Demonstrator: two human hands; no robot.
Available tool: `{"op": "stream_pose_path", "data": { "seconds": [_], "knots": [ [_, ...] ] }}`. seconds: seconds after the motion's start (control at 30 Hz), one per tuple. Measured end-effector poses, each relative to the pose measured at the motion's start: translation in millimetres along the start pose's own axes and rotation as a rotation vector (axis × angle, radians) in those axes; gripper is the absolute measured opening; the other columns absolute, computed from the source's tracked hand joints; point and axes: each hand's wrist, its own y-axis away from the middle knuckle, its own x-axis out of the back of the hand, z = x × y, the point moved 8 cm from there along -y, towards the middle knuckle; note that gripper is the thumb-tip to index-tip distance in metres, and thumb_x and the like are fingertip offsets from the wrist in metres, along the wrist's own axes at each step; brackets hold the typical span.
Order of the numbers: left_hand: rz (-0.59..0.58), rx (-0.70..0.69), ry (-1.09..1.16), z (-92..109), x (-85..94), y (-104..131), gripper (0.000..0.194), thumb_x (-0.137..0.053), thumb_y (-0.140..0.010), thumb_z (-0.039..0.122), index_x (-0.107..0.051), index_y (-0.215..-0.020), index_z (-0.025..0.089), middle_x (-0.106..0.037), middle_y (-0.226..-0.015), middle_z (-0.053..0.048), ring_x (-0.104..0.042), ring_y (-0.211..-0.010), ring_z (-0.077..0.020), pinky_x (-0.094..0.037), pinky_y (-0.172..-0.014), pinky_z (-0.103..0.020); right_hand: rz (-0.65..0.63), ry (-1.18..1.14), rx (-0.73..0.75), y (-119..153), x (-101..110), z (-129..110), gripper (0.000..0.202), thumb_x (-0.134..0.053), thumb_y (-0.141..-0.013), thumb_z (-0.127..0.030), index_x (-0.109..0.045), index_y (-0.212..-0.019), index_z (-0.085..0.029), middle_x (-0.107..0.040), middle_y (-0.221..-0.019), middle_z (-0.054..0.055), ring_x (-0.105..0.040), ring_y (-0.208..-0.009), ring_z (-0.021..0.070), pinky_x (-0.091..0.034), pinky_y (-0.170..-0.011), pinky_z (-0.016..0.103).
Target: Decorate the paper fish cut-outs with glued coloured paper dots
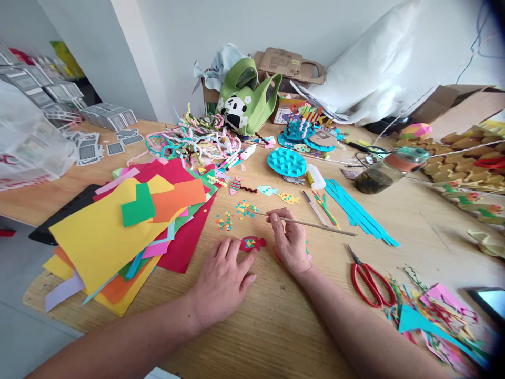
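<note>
My left hand (225,271) lies on the table with its fingers apart, the index fingertip at the lower edge of a red paper fish (259,243) with small yellow and blue pieces on it. Pinched in my right hand (290,239) is a thin wooden stick (323,228). Its left tip points at a scatter of tiny paper dots (246,209); a smaller pile of dots (224,221) lies beside it. Partly hidden under my right hand is some orange and green paper. Beyond the dots lie a striped fish (235,186), a pale blue fish (268,190) and a yellow fish (289,198).
Coloured paper sheets (98,237) are stacked at left. Red-handled scissors (371,281) and paper scraps (437,316) lie at right, with blue strips (359,213), pens (314,208) and a glue bottle (315,177) farther back. A jar (389,171) and a green panda bag (248,100) stand behind.
</note>
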Motion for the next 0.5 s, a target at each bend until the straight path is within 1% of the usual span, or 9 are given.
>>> {"op": "stream_pose_path", "data": {
  "seconds": [0.23, 0.37, 0.5],
  "knots": [
    [-0.005, 0.001, -0.002, -0.1, 0.4, -0.9, 0.044, -0.057, -0.092, 0.038, -0.054, -0.134, 0.025, -0.047, -0.126, -0.014, -0.043, -0.117, -0.0318, -0.044, -0.098, -0.05, -0.02, 0.021, 0.007, 0.7, -1.5, -0.5, 0.019, -0.047, -0.098, -0.034, -0.061, -0.092, -0.021, -0.066, -0.085, 0.005, -0.062, -0.082, 0.0193, -0.049, -0.077, 0.036],
    [0.0, 0.003, -0.003, -0.1, 0.8, -0.5, 0.043, -0.057, -0.092, 0.038, -0.055, -0.133, 0.025, -0.048, -0.126, -0.014, -0.044, -0.117, -0.0315, -0.044, -0.097, -0.05, -0.049, 0.048, 0.006, -1.1, -6.1, 0.5, 0.018, -0.048, -0.097, -0.033, -0.061, -0.096, -0.022, -0.066, -0.09, 0.006, -0.063, -0.086, 0.0199, -0.05, -0.079, 0.037],
    [-0.006, 0.008, 0.011, -0.3, 0.6, -0.6, 0.044, -0.057, -0.092, 0.038, -0.054, -0.134, 0.025, -0.048, -0.127, -0.014, -0.043, -0.118, -0.0319, -0.044, -0.097, -0.05, -0.079, 0.081, 0.058, -4.1, -13.6, -4.0, 0.017, -0.049, -0.097, -0.032, -0.062, -0.096, -0.023, -0.068, -0.09, 0.006, -0.064, -0.088, 0.0212, -0.051, -0.08, 0.038]
  ]
}}
